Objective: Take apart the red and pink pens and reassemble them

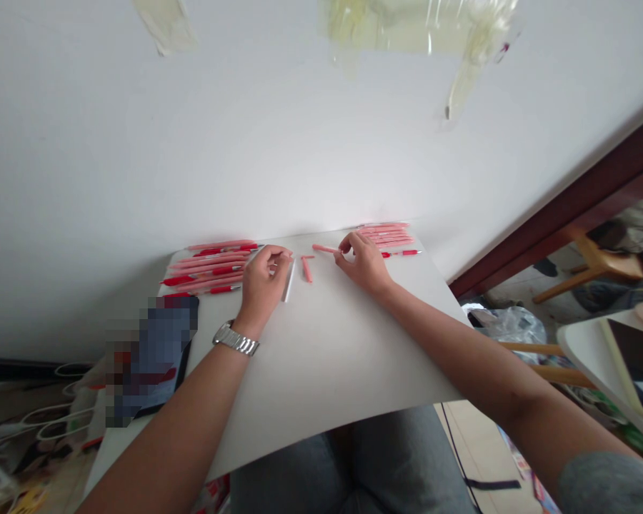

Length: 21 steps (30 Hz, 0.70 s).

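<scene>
My left hand [266, 280], with a silver watch on the wrist, is pinched closed at the table's left middle. A thin whitish stick [288, 284] slants down from its fingertips; its kind is too small to make out. My right hand [363, 261] pinches the end of a pink pen barrel [324, 248] that points left. Between the hands a short pink pen part [306, 270] lies on the table, with a small pink clip-like piece just above it. Beside my left hand are several pink and red pens [206, 266]. Behind my right hand lies a row of pink pens [389, 234].
The white table [321, 357] stands against a white wall. A red pen [407, 253] lies right of my right hand. At the left edge rests a dark, pixelated flat device [163, 357]. A second table [594, 357] stands to the right, beyond a clear plastic bag [514, 325].
</scene>
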{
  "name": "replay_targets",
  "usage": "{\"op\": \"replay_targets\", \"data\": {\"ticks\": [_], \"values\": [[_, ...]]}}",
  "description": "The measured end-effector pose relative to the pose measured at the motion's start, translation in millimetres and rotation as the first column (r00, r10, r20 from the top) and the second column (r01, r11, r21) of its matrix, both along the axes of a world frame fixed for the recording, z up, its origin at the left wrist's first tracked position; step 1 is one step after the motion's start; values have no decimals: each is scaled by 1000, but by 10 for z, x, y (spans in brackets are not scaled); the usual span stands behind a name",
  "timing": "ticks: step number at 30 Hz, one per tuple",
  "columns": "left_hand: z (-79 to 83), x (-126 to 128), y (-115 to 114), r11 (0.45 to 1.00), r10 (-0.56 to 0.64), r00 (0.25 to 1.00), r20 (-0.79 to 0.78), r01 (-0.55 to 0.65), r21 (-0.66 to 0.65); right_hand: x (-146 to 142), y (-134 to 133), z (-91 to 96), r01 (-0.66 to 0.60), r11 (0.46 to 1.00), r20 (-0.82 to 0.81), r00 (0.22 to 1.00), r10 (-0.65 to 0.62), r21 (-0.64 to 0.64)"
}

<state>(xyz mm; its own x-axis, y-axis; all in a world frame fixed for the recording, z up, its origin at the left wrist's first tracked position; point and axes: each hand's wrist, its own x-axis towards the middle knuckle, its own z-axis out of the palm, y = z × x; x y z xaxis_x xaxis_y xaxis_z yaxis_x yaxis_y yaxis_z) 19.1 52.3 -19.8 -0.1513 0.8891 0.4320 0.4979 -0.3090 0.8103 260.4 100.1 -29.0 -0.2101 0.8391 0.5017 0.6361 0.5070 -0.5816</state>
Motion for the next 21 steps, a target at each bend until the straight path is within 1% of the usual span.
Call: {"op": "replay_targets", "data": {"ticks": [5, 9, 15, 21], "values": [[4, 4, -2, 1000, -1, 1000, 7, 1, 2, 9, -6, -39, 58, 998, 156, 986, -60, 16], [5, 6, 2, 1000, -2, 1000, 2, 2, 0, 0, -27, -36, 70, 996, 218, 973, -79, 50], [-10, -1, 11, 1000, -1, 1000, 6, 1, 1, -10, -71, 13, 16, 1000, 266, 964, -22, 23], [-5, 1, 7, 1000, -12, 1000, 8, 11, 9, -19, -132, 98, -58, 998, 362, 930, 53, 2]]}}
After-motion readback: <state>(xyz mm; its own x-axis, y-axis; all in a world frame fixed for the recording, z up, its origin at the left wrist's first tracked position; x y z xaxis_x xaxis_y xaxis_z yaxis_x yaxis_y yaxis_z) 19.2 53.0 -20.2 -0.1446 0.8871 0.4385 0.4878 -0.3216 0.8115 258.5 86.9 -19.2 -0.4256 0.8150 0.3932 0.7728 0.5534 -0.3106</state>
